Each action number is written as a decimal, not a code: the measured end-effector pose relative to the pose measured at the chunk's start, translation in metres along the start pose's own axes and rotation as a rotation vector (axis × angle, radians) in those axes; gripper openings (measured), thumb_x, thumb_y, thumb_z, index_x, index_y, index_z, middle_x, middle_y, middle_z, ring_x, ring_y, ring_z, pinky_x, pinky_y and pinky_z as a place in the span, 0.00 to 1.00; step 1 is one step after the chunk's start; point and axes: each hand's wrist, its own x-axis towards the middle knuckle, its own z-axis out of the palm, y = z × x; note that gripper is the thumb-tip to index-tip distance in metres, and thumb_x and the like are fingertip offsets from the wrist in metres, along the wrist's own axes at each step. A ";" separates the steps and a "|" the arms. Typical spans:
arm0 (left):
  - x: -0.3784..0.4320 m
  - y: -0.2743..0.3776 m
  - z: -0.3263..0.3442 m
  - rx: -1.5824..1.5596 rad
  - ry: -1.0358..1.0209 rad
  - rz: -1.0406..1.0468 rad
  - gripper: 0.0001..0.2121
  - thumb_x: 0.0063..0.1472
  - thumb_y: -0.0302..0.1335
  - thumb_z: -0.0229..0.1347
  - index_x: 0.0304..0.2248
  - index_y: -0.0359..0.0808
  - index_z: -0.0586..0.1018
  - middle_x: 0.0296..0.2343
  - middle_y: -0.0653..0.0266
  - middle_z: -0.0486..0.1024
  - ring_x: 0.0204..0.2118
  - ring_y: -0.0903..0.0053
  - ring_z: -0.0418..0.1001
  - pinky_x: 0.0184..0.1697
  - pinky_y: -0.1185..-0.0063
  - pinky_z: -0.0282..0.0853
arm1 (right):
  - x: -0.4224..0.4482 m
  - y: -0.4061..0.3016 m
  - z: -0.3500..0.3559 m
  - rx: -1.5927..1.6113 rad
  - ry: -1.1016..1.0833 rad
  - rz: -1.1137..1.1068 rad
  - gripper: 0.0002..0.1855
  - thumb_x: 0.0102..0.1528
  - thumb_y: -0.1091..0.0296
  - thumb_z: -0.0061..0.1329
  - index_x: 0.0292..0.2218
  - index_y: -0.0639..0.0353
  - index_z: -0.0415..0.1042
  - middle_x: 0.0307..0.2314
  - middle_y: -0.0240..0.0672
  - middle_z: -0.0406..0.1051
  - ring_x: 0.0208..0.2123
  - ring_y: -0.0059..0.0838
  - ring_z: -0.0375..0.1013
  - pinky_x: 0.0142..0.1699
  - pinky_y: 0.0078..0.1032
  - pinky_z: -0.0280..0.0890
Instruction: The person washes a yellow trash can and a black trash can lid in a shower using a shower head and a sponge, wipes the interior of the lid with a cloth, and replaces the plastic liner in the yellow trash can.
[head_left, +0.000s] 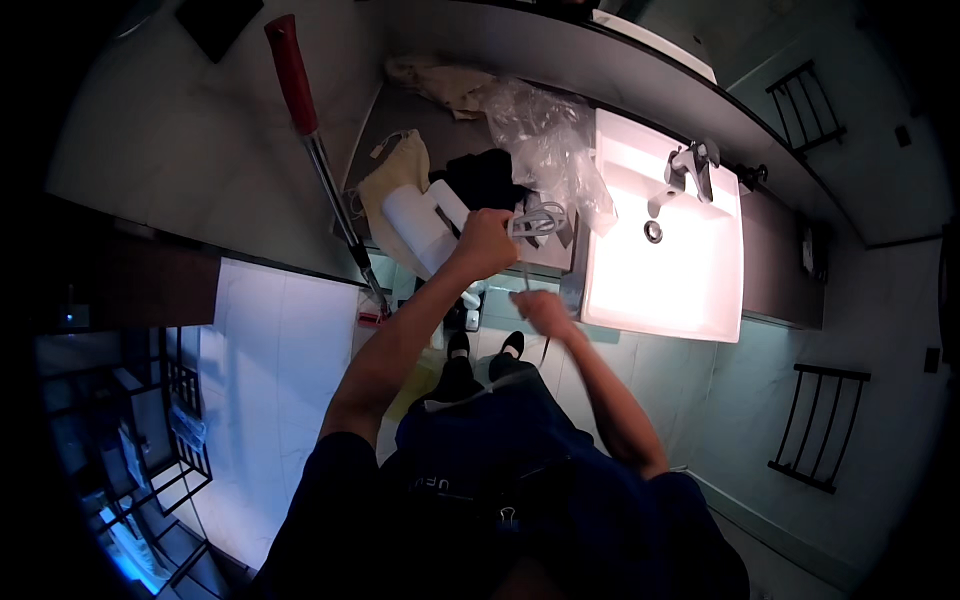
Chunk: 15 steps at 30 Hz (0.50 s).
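My left hand (487, 244) grips a looped bundle of pale cable (541, 220) above the counter's front edge. Lower and to the right, my right hand (541, 311) is closed on a thin stretch of the same pale cable, which hangs between both hands. Beside my left wrist lies a white cylindrical appliance (415, 221), probably a hair dryer, on a cream drawstring cloth bag (390, 172). Black cloth (484, 176) lies behind it. Crumpled clear plastic bags (540, 135) spread between that cloth and the sink.
A lit white washbasin (664, 277) with a metal faucet (694, 169) stands at the right. A red-handled metal pole (330, 184) leans at the counter's left end. Black wall racks (820, 427) hang at the right. My feet are on the tiled floor (585, 367) below the counter.
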 end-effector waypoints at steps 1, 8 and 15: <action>-0.002 -0.016 -0.005 0.212 -0.034 0.010 0.06 0.37 0.23 0.54 0.21 0.32 0.74 0.19 0.51 0.72 0.25 0.58 0.72 0.29 0.69 0.67 | -0.008 -0.022 0.019 0.055 -0.024 0.017 0.11 0.51 0.64 0.46 0.34 0.60 0.70 0.29 0.42 0.70 0.35 0.38 0.69 0.44 0.36 0.59; -0.026 0.007 0.002 0.230 -0.272 0.397 0.10 0.45 0.31 0.58 0.20 0.33 0.73 0.14 0.57 0.69 0.18 0.67 0.71 0.24 0.73 0.65 | 0.008 0.034 -0.062 0.980 0.232 -0.215 0.12 0.55 0.66 0.38 0.29 0.57 0.73 0.16 0.42 0.67 0.18 0.34 0.68 0.23 0.28 0.61; 0.004 -0.007 -0.051 -0.619 -0.064 -0.305 0.17 0.61 0.41 0.46 0.22 0.36 0.67 0.11 0.74 0.58 0.13 0.91 0.55 0.16 0.87 0.52 | -0.041 -0.055 0.030 0.657 0.196 -0.152 0.19 0.56 0.59 0.39 0.21 0.65 0.61 0.11 0.38 0.57 0.14 0.28 0.59 0.23 0.28 0.57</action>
